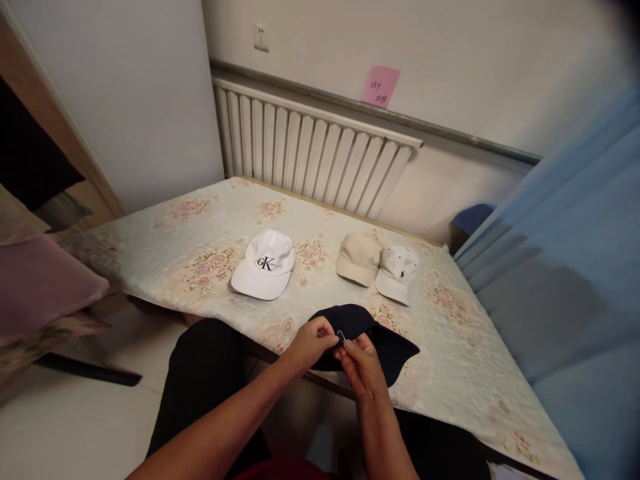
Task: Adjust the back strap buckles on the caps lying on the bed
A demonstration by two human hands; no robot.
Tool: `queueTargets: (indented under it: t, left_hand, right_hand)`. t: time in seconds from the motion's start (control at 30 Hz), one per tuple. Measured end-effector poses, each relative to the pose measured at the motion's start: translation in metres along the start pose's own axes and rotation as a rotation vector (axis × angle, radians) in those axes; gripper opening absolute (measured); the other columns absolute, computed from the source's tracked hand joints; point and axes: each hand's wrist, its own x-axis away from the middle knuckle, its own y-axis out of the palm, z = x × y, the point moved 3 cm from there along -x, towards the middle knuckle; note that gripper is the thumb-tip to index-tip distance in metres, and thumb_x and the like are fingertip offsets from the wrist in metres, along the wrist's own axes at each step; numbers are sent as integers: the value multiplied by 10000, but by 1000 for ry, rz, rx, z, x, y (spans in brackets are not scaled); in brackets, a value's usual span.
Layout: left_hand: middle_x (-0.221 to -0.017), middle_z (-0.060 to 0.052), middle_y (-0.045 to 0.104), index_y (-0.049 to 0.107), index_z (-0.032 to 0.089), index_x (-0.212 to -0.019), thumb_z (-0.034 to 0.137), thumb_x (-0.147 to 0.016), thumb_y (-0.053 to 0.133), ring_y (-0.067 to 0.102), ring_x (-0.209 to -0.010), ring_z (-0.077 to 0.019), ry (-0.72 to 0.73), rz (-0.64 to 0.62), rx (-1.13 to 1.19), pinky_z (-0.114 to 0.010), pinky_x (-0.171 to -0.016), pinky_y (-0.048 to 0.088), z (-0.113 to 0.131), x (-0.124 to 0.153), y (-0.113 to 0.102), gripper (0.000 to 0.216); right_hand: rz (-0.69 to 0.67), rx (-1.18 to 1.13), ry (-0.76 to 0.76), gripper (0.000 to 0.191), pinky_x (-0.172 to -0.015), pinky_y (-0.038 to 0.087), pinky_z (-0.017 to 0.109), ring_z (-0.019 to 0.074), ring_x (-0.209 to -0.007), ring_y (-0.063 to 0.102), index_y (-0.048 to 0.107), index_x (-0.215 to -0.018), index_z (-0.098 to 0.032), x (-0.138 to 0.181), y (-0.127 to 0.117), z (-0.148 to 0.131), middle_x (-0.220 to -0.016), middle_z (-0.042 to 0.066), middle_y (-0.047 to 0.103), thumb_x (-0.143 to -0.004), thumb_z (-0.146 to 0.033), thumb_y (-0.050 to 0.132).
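A dark navy cap [385, 340] lies at the near edge of a flowered mattress [175, 247]. Both my hands meet at its back edge. My left hand [313, 343] pinches the cap's strap, fingers closed. My right hand [363, 367] is closed too, pinching the small metal buckle [341, 335] between the two hands. Farther back lie a white cap with a black logo [265, 265], a beige cap [357, 259] and a second white cap [399, 272], the last two touching.
A white radiator [310, 150] runs along the wall behind the mattress, with a pink note [381, 86] above it. A blue curtain [565, 280] hangs at the right. Pink cushions [40, 287] sit at the left. My dark-trousered legs [205, 380] are below the mattress edge.
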Motion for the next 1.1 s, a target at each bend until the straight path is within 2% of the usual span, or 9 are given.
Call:
queueTargets:
  t: [0.37,0.5,0.63,0.7,0.9,1.0,1.1]
  left_hand:
    - [-537,47,546,492,183,-657,314,-685,586,515,-533,-108,-21,49,-30,-222,-539,366,1,-5,3,164]
    - [-529,63,489,480,184,-643,295,-689,558,454,-513,-92,-21,77,-54,-211,-504,322,-2,-7,1,143]
    - [-541,69,444,493,178,-636,282,-686,553,392,-521,-82,-11,96,-93,-208,-498,286,-7,-9,0,130]
    - [-552,68,444,501,177,-643,274,-683,553,388,-533,-82,-7,97,-107,-207,-507,288,-9,-10,1,118]
    - [-547,68,429,493,182,-652,270,-693,527,381,-525,-86,-11,88,-142,-211,-493,284,-7,-12,4,103]
    - [-547,67,431,480,184,-642,253,-688,516,383,-523,-86,-10,84,-165,-213,-495,289,-6,-13,5,91]
    - [-543,67,433,468,187,-630,241,-688,506,394,-520,-86,-8,74,-190,-212,-502,302,-8,-15,6,88]
  right_hand:
    - [-4,-45,-37,234,-564,488,232,72,-573,535,601,-924,-192,2,4,-1,-743,-31,601,-708,-182,693]
    - [104,19,-13,245,-583,536,249,72,-567,559,593,-891,-171,2,5,2,-716,-39,601,-686,-207,720]
    - [289,21,-13,335,-608,574,282,82,-557,588,570,-832,-164,6,2,6,-674,-54,612,-586,-220,791]
    - [331,18,-13,343,-601,576,274,84,-537,594,558,-780,-159,7,2,6,-623,-58,610,-558,-241,806]
    - [295,92,12,343,-532,546,250,112,-502,598,550,-778,-146,9,6,7,-528,-16,622,-599,-331,777]
    - [336,243,0,358,-434,483,212,99,-428,540,533,-761,-166,6,5,7,-456,-46,572,-619,-424,736]
    - [376,362,-10,343,-379,406,171,70,-369,469,512,-667,-171,3,3,8,-410,-59,531,-620,-439,722]
